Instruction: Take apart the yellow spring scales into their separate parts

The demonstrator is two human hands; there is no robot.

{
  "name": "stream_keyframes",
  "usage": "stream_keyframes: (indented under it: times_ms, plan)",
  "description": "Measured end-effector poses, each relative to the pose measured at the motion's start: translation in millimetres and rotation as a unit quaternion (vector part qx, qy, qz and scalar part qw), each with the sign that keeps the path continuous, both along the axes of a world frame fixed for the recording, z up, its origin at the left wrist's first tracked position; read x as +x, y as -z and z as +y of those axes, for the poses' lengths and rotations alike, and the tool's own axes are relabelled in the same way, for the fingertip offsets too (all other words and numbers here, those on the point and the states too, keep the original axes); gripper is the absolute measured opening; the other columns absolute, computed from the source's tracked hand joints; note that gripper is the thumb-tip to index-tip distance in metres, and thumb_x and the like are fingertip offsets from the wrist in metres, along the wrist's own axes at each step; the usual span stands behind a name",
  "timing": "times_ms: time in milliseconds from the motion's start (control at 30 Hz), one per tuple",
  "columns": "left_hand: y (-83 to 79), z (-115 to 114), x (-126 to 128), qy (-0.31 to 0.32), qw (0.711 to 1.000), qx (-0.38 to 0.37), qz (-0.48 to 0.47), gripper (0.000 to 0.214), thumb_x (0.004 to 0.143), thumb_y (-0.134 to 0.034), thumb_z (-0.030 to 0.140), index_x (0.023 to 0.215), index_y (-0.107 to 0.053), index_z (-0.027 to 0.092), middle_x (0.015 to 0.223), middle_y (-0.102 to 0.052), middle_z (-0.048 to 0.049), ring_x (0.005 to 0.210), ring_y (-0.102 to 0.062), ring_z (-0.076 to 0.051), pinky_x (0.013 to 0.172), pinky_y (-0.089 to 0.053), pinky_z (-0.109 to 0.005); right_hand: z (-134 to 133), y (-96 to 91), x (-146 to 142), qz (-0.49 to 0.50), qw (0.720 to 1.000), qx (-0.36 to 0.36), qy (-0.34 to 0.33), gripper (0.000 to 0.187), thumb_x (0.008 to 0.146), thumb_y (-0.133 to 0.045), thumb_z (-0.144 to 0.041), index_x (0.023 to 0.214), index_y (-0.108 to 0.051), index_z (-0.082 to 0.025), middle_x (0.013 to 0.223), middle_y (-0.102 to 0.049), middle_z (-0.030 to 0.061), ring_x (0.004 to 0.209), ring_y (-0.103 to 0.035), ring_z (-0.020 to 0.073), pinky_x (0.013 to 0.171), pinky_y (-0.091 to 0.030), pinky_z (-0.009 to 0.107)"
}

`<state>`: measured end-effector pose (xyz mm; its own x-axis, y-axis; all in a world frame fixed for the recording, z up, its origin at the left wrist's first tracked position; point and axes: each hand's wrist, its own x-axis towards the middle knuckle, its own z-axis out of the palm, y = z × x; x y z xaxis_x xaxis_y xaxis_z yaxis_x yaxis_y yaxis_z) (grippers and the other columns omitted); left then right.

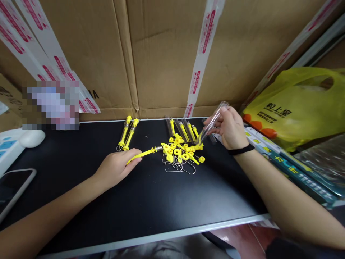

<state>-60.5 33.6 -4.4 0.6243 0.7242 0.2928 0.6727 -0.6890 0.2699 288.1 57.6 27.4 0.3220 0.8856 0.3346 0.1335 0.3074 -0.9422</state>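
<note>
My left hand (pixel 118 164) is closed on the near end of a slim yellow plastic rod (pixel 147 152) with a metal tip, which points at the pile. A clear plastic tube (pixel 214 121) is pinched in my right hand (pixel 229 126), slanting down to the left. Between the hands lies a heap of small yellow plastic parts (pixel 176 151), with rings and springs among them. Bent metal wire hooks (pixel 185 168) stick out at its near side. Behind the heap several clear tubes with yellow rods (pixel 184 132) lie in a row. Two yellow rod pieces with wire hooks (pixel 130 133) rest farther left.
A large taped cardboard box (pixel 161 64) walls off the back of the black table (pixel 151 208). On the left are a phone (pixel 16 187) and a white power strip (pixel 13 149). A yellow plastic bag (pixel 293 104) and flat printed boxes (pixel 291 162) crowd the right.
</note>
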Motion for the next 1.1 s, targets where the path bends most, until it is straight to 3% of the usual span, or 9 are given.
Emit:
stream_keyframes:
  times_ms: [100,133,233,300,500,733,900,1000,1100]
  plan:
    - [0.0,0.2,0.6,0.004,1.000,0.004,-0.004,0.027,0.094,-0.034,0.037,0.101,-0.055,0.021,0.085,-0.065,0.0021,0.072,-0.062,-0.012,0.066,-0.042,-0.021,7.9,4.9,14.9,-0.160,0.985,-0.022,0.055,0.025,0.086,-0.044,-0.047,0.089,-0.048,-0.022,0.054,-0.054,-0.0033,0.037,-0.046,0.0102,0.037,-0.036,0.022]
    - [0.2,0.2,0.8,0.005,1.000,0.005,-0.005,0.027,0.094,-0.035,0.037,0.101,-0.055,0.021,0.085,-0.065,0.0021,0.072,-0.062,-0.012,0.066,-0.042,-0.021,10.2,7.6,19.2,-0.250,0.965,-0.034,0.070,0.025,0.086,-0.044,-0.043,0.092,-0.051,-0.021,0.054,-0.054,-0.0025,0.039,-0.047,0.0109,0.039,-0.036,0.022]
    - [1.2,0.3,1.1,0.009,1.000,0.017,-0.005,0.027,0.094,-0.035,0.037,0.100,-0.055,0.020,0.086,-0.066,0.0015,0.072,-0.062,-0.012,0.066,-0.043,-0.021,14.7,17.6,26.7,-0.487,0.863,-0.093,0.096,0.032,0.082,-0.048,-0.030,0.110,-0.053,-0.017,0.067,-0.061,0.0025,0.058,-0.057,0.0168,0.053,-0.041,0.027]
    - [1.8,0.3,1.0,0.013,1.000,0.028,-0.005,0.026,0.094,-0.035,0.037,0.100,-0.055,0.020,0.087,-0.066,0.0014,0.072,-0.062,-0.012,0.066,-0.043,-0.021,15.9,23.8,26.8,-0.541,0.827,-0.117,0.098,0.041,0.079,-0.049,-0.027,0.118,-0.051,-0.016,0.074,-0.064,0.0048,0.067,-0.060,0.0204,0.059,-0.041,0.029]
    - [2.2,0.4,1.5,0.023,0.999,0.047,0.002,0.026,0.094,-0.036,0.036,0.099,-0.055,0.020,0.085,-0.066,0.0021,0.070,-0.062,-0.011,0.064,-0.042,-0.021,15.5,32.3,17.0,-0.602,0.775,-0.145,0.126,0.046,0.082,-0.047,-0.032,0.125,-0.047,-0.013,0.092,-0.066,0.0121,0.079,-0.062,0.0265,0.064,-0.043,0.033]
    - [1.8,0.4,2.0,0.023,0.998,0.053,0.012,0.027,0.094,-0.035,0.036,0.099,-0.056,0.020,0.083,-0.066,0.0024,0.069,-0.063,-0.011,0.063,-0.043,-0.021,16.1,38.0,13.5,-0.626,0.754,-0.140,0.141,0.046,0.081,-0.050,-0.031,0.124,-0.046,-0.018,0.102,-0.063,0.0117,0.081,-0.062,0.0266,0.061,-0.044,0.033]
    - [3.0,0.7,1.3,0.023,0.998,0.050,0.015,0.028,0.094,-0.034,0.036,0.099,-0.056,0.020,0.085,-0.067,0.0017,0.071,-0.064,-0.011,0.065,-0.044,-0.021,7.9,28.1,1.4,-0.604,0.782,-0.038,0.148,0.035,0.085,-0.047,-0.030,0.116,-0.052,-0.015,0.096,-0.061,0.0114,0.080,-0.060,0.0240,0.065,-0.045,0.033]
    - [4.0,0.7,1.4,0.038,0.998,0.057,0.015,0.027,0.094,-0.035,0.035,0.101,-0.056,0.020,0.089,-0.068,0.0017,0.074,-0.064,-0.012,0.067,-0.045,-0.021,-10.7,18.9,-22.4,-0.571,0.817,0.063,0.061,0.027,0.089,-0.042,-0.030,0.107,-0.057,-0.016,0.088,-0.059,0.0087,0.081,-0.057,0.0213,0.072,-0.046,0.034]
    - [3.5,-1.3,3.2,0.070,0.994,0.086,0.017,0.024,0.094,-0.037,0.034,0.101,-0.056,0.020,0.091,-0.068,0.0018,0.076,-0.065,-0.012,0.068,-0.045,-0.022,-36.5,15.1,-52.3,-0.523,0.833,0.145,-0.103,0.026,0.089,-0.045,-0.032,0.109,-0.055,-0.017,0.096,-0.060,0.0090,0.091,-0.055,0.0209,0.082,-0.045,0.036]
